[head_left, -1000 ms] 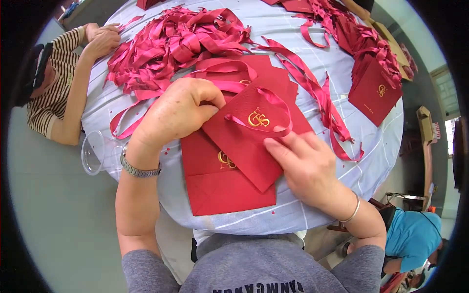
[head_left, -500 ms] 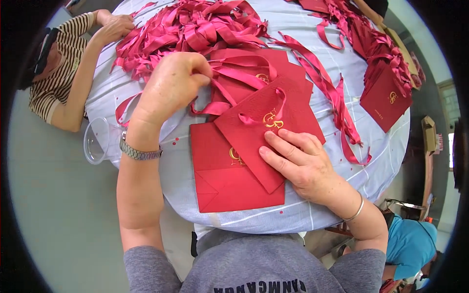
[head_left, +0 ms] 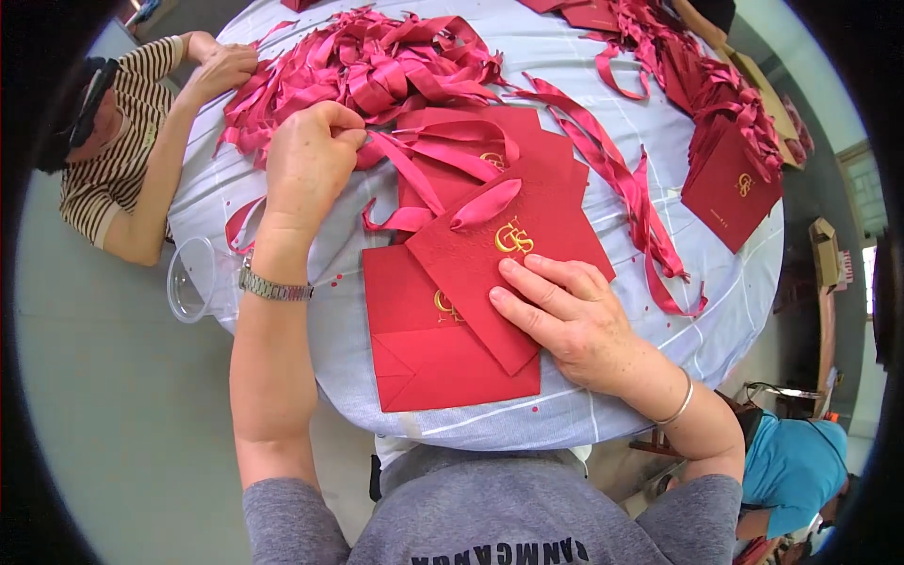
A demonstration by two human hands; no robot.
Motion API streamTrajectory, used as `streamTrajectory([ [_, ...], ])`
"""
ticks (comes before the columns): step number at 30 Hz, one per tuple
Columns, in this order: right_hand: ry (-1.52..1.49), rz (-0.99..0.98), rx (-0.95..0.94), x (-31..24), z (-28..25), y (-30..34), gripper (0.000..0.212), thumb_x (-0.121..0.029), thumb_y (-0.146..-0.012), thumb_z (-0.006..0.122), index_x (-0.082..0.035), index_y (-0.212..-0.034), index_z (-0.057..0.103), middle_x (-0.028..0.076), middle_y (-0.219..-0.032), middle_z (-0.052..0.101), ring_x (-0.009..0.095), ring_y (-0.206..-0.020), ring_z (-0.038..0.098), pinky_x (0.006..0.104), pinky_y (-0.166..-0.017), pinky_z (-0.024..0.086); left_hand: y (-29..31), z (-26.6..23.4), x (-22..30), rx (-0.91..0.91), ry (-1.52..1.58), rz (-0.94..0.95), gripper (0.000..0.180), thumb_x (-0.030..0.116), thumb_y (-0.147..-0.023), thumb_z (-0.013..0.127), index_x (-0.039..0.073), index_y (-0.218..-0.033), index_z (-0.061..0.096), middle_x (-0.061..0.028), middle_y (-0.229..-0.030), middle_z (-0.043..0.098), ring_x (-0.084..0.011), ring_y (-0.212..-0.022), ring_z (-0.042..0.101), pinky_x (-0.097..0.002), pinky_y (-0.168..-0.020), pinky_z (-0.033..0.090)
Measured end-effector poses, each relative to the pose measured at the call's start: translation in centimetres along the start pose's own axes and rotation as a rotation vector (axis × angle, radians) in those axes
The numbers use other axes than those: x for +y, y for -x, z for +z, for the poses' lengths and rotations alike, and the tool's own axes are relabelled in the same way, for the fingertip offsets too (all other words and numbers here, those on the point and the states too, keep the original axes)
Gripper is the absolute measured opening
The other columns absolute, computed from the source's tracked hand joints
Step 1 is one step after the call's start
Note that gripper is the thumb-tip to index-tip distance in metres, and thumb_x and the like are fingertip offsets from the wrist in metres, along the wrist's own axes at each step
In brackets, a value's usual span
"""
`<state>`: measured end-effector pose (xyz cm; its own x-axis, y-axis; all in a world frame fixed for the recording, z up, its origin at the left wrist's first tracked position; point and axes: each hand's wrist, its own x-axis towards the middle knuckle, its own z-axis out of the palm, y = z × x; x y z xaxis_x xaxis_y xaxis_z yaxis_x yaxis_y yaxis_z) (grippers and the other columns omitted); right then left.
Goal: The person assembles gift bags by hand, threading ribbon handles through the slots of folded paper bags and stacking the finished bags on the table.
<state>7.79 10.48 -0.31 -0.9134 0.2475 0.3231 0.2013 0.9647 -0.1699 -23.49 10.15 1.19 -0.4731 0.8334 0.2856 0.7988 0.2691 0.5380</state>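
My left hand (head_left: pixel 309 160) pinches a red ribbon (head_left: pixel 407 171) at the edge of a big heap of red ribbons (head_left: pixel 377 66). My right hand (head_left: pixel 565 315) lies flat, fingers spread, on the top red paper bag (head_left: pixel 513 254), which has a gold emblem and a ribbon handle. This bag rests tilted on a stack of flat red paper bags (head_left: pixel 443 353) near the table's front edge.
The round table (head_left: pixel 659 348) has a pale cloth. More red bags (head_left: pixel 730 184) and ribbons sit at the far right. A person in a striped shirt (head_left: pixel 122 151) works at the left, a hand in the ribbon heap. A clear plastic cup (head_left: pixel 193 278) hangs at the table's left edge.
My left hand has lifted off the top bag and moved up and left to the ribbon heap, closing on a ribbon. My right hand stays on the bag.
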Motion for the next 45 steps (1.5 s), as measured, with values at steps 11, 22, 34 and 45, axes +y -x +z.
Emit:
streamTrajectory([
  [11, -0.311, 0.802, 0.097, 2.4, -3.0, -3.0, 0.059, -0.008, -0.078, 0.073, 0.001, -0.131, 0.051, 0.016, -0.11, 0.064, 0.026, -0.101, 0.061, 0.0348, -0.088, 0.047, 1.1, 0.0, 1.1, 0.326, 0.333, 0.111, 0.03, 0.004, -0.082, 0.061, 0.001, -0.112, 0.064, -0.0123, -0.087, 0.066, -0.0209, -0.069, 0.062, -0.0332, -0.067, 0.051],
  [22, -1.27, 0.675, 0.733, 5.9, -7.5, 2.2, 0.022, 0.0, -0.09, 0.06, 0.002, -0.112, 0.061, 0.005, -0.104, 0.066, 0.01, -0.093, 0.06, 0.0255, -0.085, 0.049, 2.4, 0.1, 3.5, 0.254, 0.651, 0.165, 0.026, 0.0, -0.089, 0.06, -0.001, -0.116, 0.063, 0.0001, -0.089, 0.062, -0.0053, -0.072, 0.052, -0.0203, -0.062, 0.043],
  [34, -0.8, 0.944, 1.03, 20.9, -10.6, 17.5, 0.025, -0.007, -0.09, 0.063, 0.0, -0.115, 0.063, 0.003, -0.102, 0.067, 0.011, -0.093, 0.062, 0.0243, -0.086, 0.048, 2.2, 1.8, 1.8, 0.111, 0.73, 0.15, 0.025, 0.001, -0.094, 0.058, -0.002, -0.118, 0.062, -0.003, -0.104, 0.064, -0.0084, -0.092, 0.058, -0.0206, -0.08, 0.047],
  [45, -0.296, 1.005, 1.172, 14.6, -10.0, 15.4, 0.036, -0.01, -0.09, 0.065, -0.001, -0.124, 0.056, 0.001, -0.111, 0.063, 0.012, -0.101, 0.058, 0.0256, -0.087, 0.046, 3.7, -1.7, 4.8, -0.194, 0.649, 0.213, 0.015, -0.002, -0.091, 0.059, -0.002, -0.105, 0.066, 0.0017, -0.087, 0.061, -0.005, -0.077, 0.053, -0.0182, -0.068, 0.042],
])
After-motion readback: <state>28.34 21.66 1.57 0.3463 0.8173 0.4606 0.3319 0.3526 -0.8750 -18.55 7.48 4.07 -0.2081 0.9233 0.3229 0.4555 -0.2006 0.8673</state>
